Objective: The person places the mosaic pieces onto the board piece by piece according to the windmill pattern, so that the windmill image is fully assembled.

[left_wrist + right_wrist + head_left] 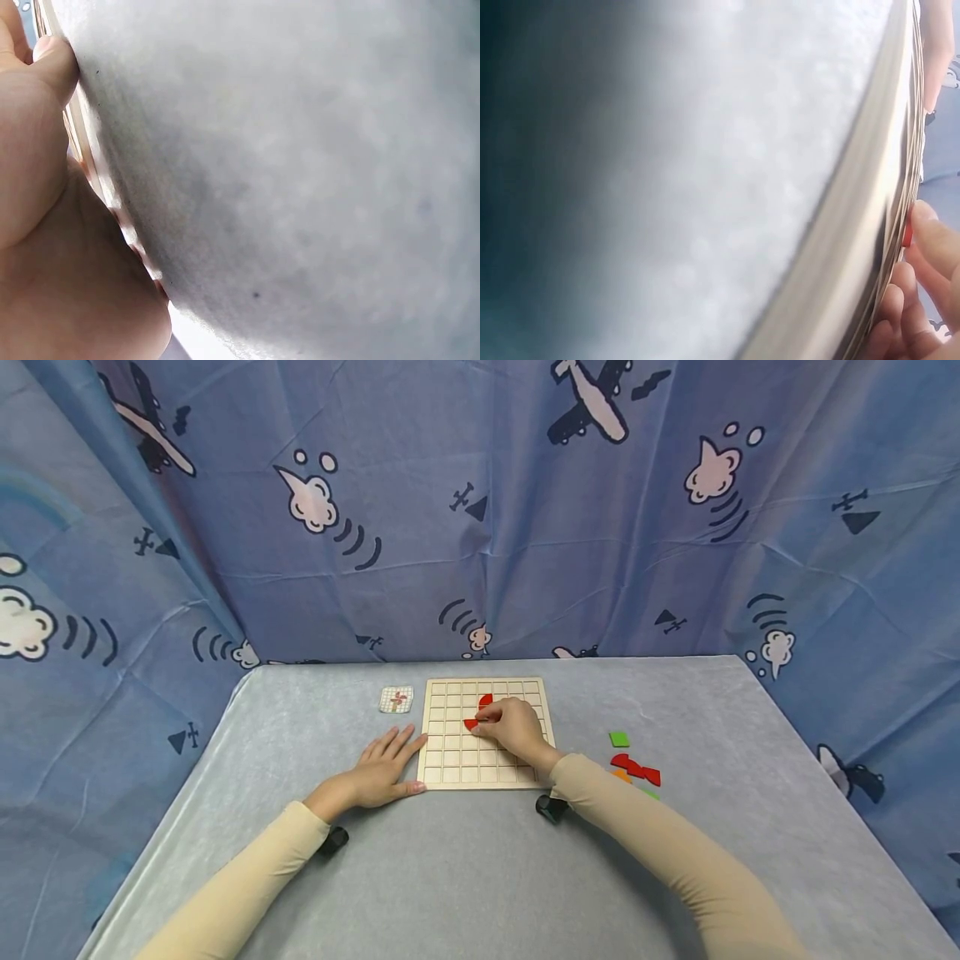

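A light wooden grid board (442, 760) lies on the table with its square cells facing up. My right hand (513, 727) is over the board and pinches a red rounded tile (470, 724) with thumb and fingertips, down at the cells. In the right wrist view only a sliver of this red tile (908, 232) shows by the thumb. Just behind the fingers, another red tile (486, 700) sits in the grid, partly covered. My left hand (378, 774) lies spread on the table, its thumb and fingertip touching the board's left edge.
To the right of the board lie a green square tile (618, 739), several red tiles (635, 769), an orange tile (622, 775) and another green one, partly hidden by the sleeve. A small pattern card (396, 699) is left of the board. A printed blue curtain (420, 527) hangs behind the table.
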The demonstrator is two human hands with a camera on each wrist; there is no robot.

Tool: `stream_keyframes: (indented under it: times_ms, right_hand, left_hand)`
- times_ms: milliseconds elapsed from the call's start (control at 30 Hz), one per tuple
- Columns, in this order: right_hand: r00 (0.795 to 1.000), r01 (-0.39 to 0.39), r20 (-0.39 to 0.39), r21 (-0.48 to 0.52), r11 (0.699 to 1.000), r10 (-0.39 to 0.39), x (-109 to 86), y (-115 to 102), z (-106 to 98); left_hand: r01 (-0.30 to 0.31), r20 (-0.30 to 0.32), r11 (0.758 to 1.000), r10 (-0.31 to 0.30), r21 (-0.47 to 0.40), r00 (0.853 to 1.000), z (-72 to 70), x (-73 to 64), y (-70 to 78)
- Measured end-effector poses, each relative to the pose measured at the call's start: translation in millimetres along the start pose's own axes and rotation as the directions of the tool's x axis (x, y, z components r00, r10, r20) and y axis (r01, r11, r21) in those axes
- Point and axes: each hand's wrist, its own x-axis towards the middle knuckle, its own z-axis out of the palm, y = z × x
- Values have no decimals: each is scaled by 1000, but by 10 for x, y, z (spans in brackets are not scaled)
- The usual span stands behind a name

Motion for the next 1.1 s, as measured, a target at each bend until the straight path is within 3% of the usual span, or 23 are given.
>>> stream_keyframes:
  times_ms: [1100]
  right_hand:
    - [1000,-2,5,-13,1000,2,1,-15,12]
  left_hand:
    - [-11,0,1000,11,-7,1000,-9,-6,10]
